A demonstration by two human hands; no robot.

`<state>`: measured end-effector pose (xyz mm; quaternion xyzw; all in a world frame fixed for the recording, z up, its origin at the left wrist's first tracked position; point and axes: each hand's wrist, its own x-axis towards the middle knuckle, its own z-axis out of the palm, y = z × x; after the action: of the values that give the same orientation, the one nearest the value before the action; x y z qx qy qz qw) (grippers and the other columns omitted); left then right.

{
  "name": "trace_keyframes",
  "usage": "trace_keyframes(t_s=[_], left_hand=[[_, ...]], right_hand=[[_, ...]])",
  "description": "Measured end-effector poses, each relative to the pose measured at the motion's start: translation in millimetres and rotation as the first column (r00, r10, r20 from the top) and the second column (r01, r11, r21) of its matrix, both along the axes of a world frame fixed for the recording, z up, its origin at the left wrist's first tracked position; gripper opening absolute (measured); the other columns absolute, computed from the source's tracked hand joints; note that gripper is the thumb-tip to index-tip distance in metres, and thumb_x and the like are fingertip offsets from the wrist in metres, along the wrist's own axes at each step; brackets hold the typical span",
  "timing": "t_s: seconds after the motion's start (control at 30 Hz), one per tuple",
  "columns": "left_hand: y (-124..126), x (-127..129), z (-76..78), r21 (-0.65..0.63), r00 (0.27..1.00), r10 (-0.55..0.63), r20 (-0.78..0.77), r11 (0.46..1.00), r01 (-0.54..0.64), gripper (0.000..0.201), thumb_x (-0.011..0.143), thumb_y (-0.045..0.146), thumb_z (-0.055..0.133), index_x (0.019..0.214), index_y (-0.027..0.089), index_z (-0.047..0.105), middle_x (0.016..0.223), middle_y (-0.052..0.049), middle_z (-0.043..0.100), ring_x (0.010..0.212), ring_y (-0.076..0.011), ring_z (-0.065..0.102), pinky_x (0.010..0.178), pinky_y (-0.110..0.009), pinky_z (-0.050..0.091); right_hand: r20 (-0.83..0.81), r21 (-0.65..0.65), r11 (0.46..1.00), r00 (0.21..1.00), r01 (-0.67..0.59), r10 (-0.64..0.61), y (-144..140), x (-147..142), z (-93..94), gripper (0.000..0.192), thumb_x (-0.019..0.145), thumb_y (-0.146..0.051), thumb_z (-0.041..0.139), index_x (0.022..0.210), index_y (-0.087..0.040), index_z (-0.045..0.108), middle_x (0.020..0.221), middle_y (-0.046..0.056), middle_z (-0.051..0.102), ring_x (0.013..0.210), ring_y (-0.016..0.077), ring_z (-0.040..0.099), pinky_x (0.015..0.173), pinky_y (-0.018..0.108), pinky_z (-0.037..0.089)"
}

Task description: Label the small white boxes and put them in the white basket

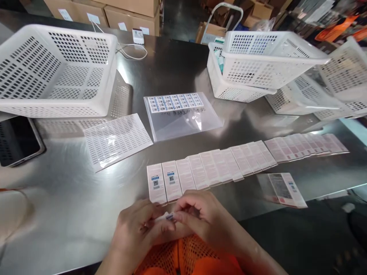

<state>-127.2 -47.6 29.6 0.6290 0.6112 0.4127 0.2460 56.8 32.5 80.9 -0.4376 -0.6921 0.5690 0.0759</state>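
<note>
Now left hand (137, 229), right hand (200, 217) pinch sticker (168, 216), long axis left-right

The broad brushed-steel table (71, 206) is smooth and glossy, mirroring the perforated white plastic basket (54, 72) above it. The clear plastic folder (183, 118) gleams, as does the glossy white label sheet (117, 139). The row of small white-and-pink cardboard boxes (229, 164) looks matt. The black smartphone (18, 139) has a shiny glass face.
</note>
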Motion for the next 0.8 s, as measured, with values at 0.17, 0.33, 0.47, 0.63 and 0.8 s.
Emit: trace_keyframes(t_s=[0.17,0.33,0.47,0.63,0.8], left_hand=[[-2,-6,-6.8,-0.025,1.000,0.004,0.013,1.000,-0.004,0.032,0.083,0.042,0.070,0.061,0.020,0.064,0.053,0.004,0.059,0.042,-0.0087,0.053,0.042,-0.017,0.038],[-10,-12,-20.8,-0.108,0.995,0.097,0.031,0.990,-0.093,0.038,0.083,0.045,0.070,0.056,0.020,0.060,0.047,0.006,0.051,0.040,-0.0071,0.045,0.040,-0.017,0.034],[-15,-15,-27.8,-0.143,0.992,0.116,0.041,0.984,-0.109,0.039,0.083,0.046,0.069,0.056,0.020,0.059,0.048,0.006,0.052,0.042,-0.0073,0.046,0.041,-0.017,0.033],[-16,-13,-32.2,-0.157,0.990,0.134,0.044,0.980,-0.126,0.041,0.084,0.047,0.068,0.054,0.019,0.059,0.047,0.006,0.051,0.041,-0.0080,0.045,0.040,-0.018,0.032],[-13,-13,-32.2,-0.156,0.993,0.100,0.065,0.984,-0.089,0.036,0.085,0.043,0.067,0.058,0.020,0.062,0.050,0.006,0.056,0.043,-0.0085,0.048,0.043,-0.018,0.035]], right_hand=[[-0.062,-0.012,0.937,0.935,0.350,-0.350,27,9,-15.1,0.015,0.083,-0.031,0.064,0.075,-0.019,0.067,0.073,0.000,0.065,0.069,0.0139,0.058,0.062,0.024,0.043],[0.015,-0.024,0.913,0.913,0.408,-0.408,53,12,-31.1,0.022,0.083,-0.035,0.062,0.069,-0.018,0.066,0.063,-0.001,0.059,0.063,0.0139,0.056,0.060,0.026,0.041],[0.138,0.108,0.923,0.914,0.368,-0.381,51,6,-35.3,0.026,0.085,-0.036,0.059,0.065,-0.019,0.063,0.063,-0.001,0.061,0.063,0.0144,0.055,0.058,0.026,0.036],[0.206,0.195,0.916,0.898,0.350,-0.387,47,0,-35.5,0.028,0.085,-0.036,0.057,0.062,-0.020,0.061,0.059,-0.002,0.059,0.060,0.0144,0.054,0.055,0.026,0.034],[0.262,0.261,0.905,0.878,0.335,-0.400,46,-2,-34.6,0.026,0.084,-0.035,0.056,0.064,-0.021,0.062,0.061,-0.002,0.061,0.061,0.0148,0.054,0.057,0.026,0.035]])
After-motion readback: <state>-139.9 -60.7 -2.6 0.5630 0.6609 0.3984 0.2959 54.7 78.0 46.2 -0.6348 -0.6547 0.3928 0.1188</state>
